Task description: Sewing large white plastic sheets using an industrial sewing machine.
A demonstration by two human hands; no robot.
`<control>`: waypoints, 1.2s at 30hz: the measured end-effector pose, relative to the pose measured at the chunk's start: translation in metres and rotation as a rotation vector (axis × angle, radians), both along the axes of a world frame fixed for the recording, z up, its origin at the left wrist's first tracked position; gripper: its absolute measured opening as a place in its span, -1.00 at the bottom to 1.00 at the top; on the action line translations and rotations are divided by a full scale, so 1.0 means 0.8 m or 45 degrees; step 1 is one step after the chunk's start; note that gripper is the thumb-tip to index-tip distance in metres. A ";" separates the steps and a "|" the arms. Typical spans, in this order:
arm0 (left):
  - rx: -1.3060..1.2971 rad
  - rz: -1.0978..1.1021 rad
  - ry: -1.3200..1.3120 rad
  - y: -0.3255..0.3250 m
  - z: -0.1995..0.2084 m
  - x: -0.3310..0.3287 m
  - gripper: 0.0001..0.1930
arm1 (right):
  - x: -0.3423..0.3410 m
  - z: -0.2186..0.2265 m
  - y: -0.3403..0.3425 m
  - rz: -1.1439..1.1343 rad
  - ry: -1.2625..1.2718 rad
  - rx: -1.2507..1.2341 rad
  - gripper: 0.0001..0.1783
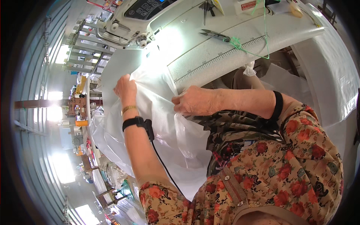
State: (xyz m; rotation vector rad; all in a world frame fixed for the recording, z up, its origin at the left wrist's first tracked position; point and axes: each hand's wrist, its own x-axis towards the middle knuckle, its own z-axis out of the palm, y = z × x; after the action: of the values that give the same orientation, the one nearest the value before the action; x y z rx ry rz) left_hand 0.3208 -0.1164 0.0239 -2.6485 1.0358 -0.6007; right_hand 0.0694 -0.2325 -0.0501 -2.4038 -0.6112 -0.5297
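Note:
A large white plastic-like sheet (155, 107) hangs in folds over the front of a sewing machine table. My left hand (126, 90) pinches it at the left, and creases run from those fingers toward the machine. My right hand (198, 100) is closed round the sheet's edge at the table's front, its fingertips mostly hidden. Just beyond my hands stands the white sewing machine (142, 22), with a button panel and a bright lamp. Glare hides the needle area and the part of the sheet lying there.
On the white table (210, 48), marked with a ruler strip, lie dark thread snips (215, 35) tangled with green thread (237, 43). Another dark tool (206, 11) is farther back. More white sheeting (330, 67) lies at the right. Shelves and another machine (77, 105) stand at the left.

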 end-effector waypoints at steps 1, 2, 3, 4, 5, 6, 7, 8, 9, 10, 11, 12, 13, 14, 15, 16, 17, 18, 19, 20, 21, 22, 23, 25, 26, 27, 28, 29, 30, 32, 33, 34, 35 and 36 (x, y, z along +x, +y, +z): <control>-0.002 0.005 0.000 -0.004 -0.002 0.006 -0.87 | 0.002 0.000 0.004 -0.028 -0.039 -0.022 -0.85; 0.013 -0.103 -0.143 -0.009 0.001 0.004 -0.89 | 0.005 0.001 0.006 -0.019 -0.040 -0.022 -0.85; 0.028 -0.220 -0.281 -0.018 -0.001 0.001 -0.89 | 0.006 -0.001 0.008 -0.006 -0.030 0.001 -0.85; 0.028 -0.217 -0.278 -0.027 -0.003 -0.003 -0.89 | 0.008 -0.002 0.010 0.010 -0.021 0.025 -0.85; -0.098 -0.442 -0.227 -0.041 -0.009 -0.009 -0.88 | 0.008 -0.001 0.009 0.009 -0.008 0.024 -0.85; -0.221 -0.662 -0.177 -0.052 -0.011 -0.022 -0.85 | 0.006 0.005 0.010 -0.014 -0.001 -0.004 -0.85; -0.081 -0.431 0.067 -0.079 -0.010 -0.051 -0.81 | 0.003 0.004 0.005 -0.050 0.015 -0.034 -0.84; -0.139 -0.374 0.234 -0.088 -0.012 -0.060 -0.77 | 0.005 0.005 0.007 -0.045 0.016 -0.035 -0.84; -0.196 -0.318 0.403 -0.095 -0.015 -0.065 -0.72 | 0.006 0.006 0.010 -0.055 -0.032 -0.057 -0.84; -0.197 -0.316 0.405 -0.098 -0.017 -0.068 -0.72 | 0.006 0.007 0.012 -0.066 -0.080 -0.079 -0.83; -0.227 -0.234 0.462 -0.099 -0.021 -0.067 -0.67 | 0.006 0.007 0.012 -0.065 -0.079 -0.079 -0.83; -0.256 -0.153 0.519 -0.102 -0.024 -0.066 -0.62 | 0.006 0.007 0.012 -0.079 -0.082 -0.103 -0.83; -0.255 -0.156 0.520 -0.104 -0.033 -0.054 -0.62 | 0.005 0.006 0.012 -0.094 -0.085 -0.126 -0.82; -0.328 -0.123 0.573 -0.093 -0.044 -0.030 -0.63 | 0.008 0.007 0.018 -0.076 -0.095 -0.121 -0.82; -0.397 -0.106 0.638 -0.094 -0.049 -0.023 -0.63 | 0.009 0.002 0.017 -0.079 -0.123 -0.125 -0.82; -0.395 -0.104 0.639 -0.093 -0.055 -0.017 -0.63 | 0.011 -0.002 0.017 -0.080 -0.151 -0.127 -0.82; -0.473 -0.136 0.707 -0.097 -0.058 -0.018 -0.68 | 0.010 -0.004 0.014 -0.087 -0.143 -0.125 -0.82; -0.553 -0.167 0.774 -0.101 -0.060 -0.019 -0.71 | 0.008 -0.005 0.012 -0.099 -0.106 -0.144 -0.83; -0.549 -0.170 0.781 -0.105 -0.062 -0.019 -0.71 | 0.007 -0.006 0.010 -0.111 -0.068 -0.163 -0.82; -0.544 -0.177 0.825 -0.104 -0.059 -0.017 -0.73 | 0.007 -0.004 0.011 -0.107 -0.068 -0.159 -0.82; -0.540 -0.185 0.869 -0.102 -0.058 -0.016 -0.76 | 0.007 -0.002 0.012 -0.102 -0.077 -0.136 -0.82; -0.537 -0.179 0.868 -0.099 -0.057 -0.016 -0.76 | 0.007 -0.001 0.013 -0.096 -0.086 -0.113 -0.82; -0.596 -0.158 0.895 -0.098 -0.058 -0.016 -0.72 | 0.007 -0.002 0.014 -0.096 -0.086 -0.111 -0.82; -0.654 -0.133 0.918 -0.097 -0.058 -0.015 -0.67 | 0.008 -0.005 0.015 -0.109 -0.173 -0.039 -0.83; -0.667 -0.121 0.940 -0.100 -0.056 -0.021 -0.67 | 0.005 -0.004 0.013 -0.111 -0.169 -0.037 -0.83; -0.681 -0.108 0.961 -0.102 -0.052 -0.027 -0.68 | 0.003 -0.003 0.012 -0.116 -0.163 -0.047 -0.84; -0.680 -0.107 0.963 -0.104 -0.047 -0.031 -0.68 | 0.001 -0.001 0.011 -0.120 -0.157 -0.056 -0.85; -0.531 -0.100 0.952 -0.106 -0.038 -0.037 -0.73 | 0.000 0.003 0.011 -0.121 -0.155 -0.054 -0.85; -0.382 -0.093 0.939 -0.107 -0.033 -0.041 -0.77 | 0.000 0.007 0.011 -0.118 -0.157 -0.111 -0.87; -0.310 -0.242 0.624 -0.105 -0.039 -0.039 -0.81 | 0.001 0.010 0.015 -0.115 -0.163 -0.169 -0.86; -0.237 -0.384 0.307 -0.103 -0.040 -0.038 -0.81 | 0.003 0.010 0.018 -0.120 -0.203 -0.141 -0.87; -0.236 -0.385 0.303 -0.100 -0.042 -0.038 -0.81 | 0.004 0.010 0.021 -0.124 -0.244 -0.113 -0.87; -0.198 -0.360 0.234 -0.102 -0.043 -0.047 -0.83 | 0.005 0.005 0.018 -0.133 -0.242 -0.116 -0.87; -0.161 -0.335 0.164 -0.103 -0.042 -0.056 -0.84 | 0.005 0.001 0.015 -0.157 -0.225 -0.147 -0.88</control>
State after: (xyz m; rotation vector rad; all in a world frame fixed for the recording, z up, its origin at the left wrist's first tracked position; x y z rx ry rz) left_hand 0.2759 -0.1988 -0.0096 -2.7096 1.4444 -0.5689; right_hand 0.0737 -0.2205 -0.0492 -2.5334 -0.5842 -0.7856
